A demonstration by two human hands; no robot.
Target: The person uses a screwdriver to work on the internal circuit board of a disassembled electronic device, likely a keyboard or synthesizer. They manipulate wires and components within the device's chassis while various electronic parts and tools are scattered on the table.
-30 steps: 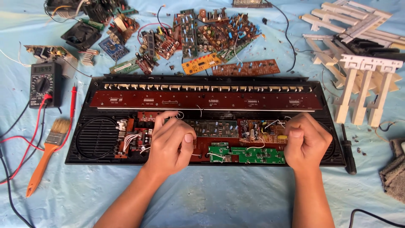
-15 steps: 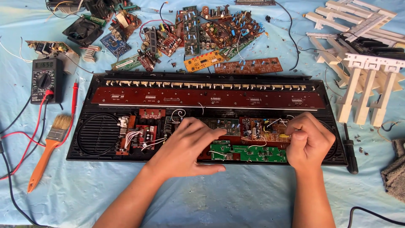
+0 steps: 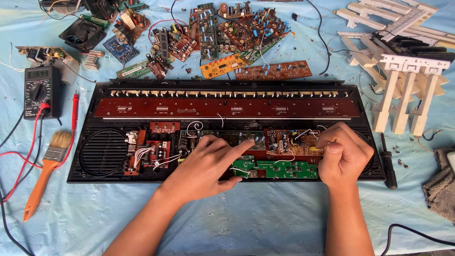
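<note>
An opened black keyboard case (image 3: 76, 179) lies on a light blue sheet, with circuit boards showing inside. My left hand (image 3: 208, 161) rests over the middle of it, fingers apart; the index finger points right and touches the dark central board (image 3: 227, 137). My right hand (image 3: 343, 156) is curled at the right end of a brown circuit board (image 3: 289, 142), with thumb and fingers pinched on its edge. A green board (image 3: 284, 169) lies between the two hands. A long red-brown strip board (image 3: 227, 108) runs along the case behind them.
Left of the case are a multimeter (image 3: 40, 90) with red leads and an orange-handled brush (image 3: 47, 170). Several loose circuit boards (image 3: 222, 33) and a fan (image 3: 83, 33) lie behind. White key pieces (image 3: 403, 95), a black screwdriver (image 3: 387, 161) and a grey cloth (image 3: 441, 185) sit at the right.
My left hand has slid right from the left-hand boards to the middle and stretched out its index finger. My right hand has stayed curled at the brown board.
</note>
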